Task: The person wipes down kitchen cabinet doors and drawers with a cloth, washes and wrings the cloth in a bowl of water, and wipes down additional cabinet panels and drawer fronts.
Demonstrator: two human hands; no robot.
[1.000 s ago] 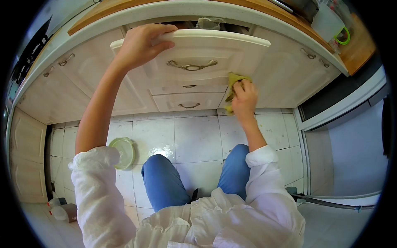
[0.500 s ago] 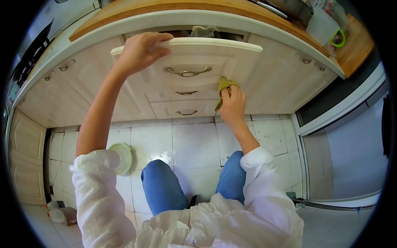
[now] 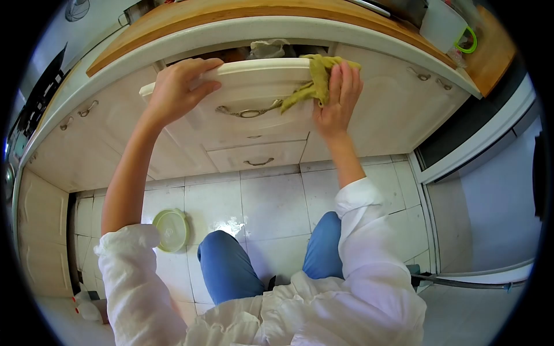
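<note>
A cream drawer front [image 3: 254, 86] with an ornate metal handle [image 3: 249, 112] is pulled out below the worktop. My left hand [image 3: 182, 91] grips its top edge near the left end, fingers over the rim and thumb on the front. At the right end, my right hand [image 3: 339, 95] holds a yellow-green cloth [image 3: 318, 78] against the drawer's top edge and corner. Part of the cloth hangs down the front toward the handle. Behind the drawer front, a pale crumpled item [image 3: 270, 48] shows inside.
A round pale-green basin [image 3: 172, 230] stands on the tiled floor [image 3: 271, 202] to the left of my knees. Above are the wooden worktop [image 3: 231, 12] and a clear jug with a green handle [image 3: 441, 26]. Bottles [image 3: 88, 308] stand at the lower left.
My right hand and the cloth have moved up from the lower right of the drawer front to its top right corner. My left hand keeps its hold on the top edge.
</note>
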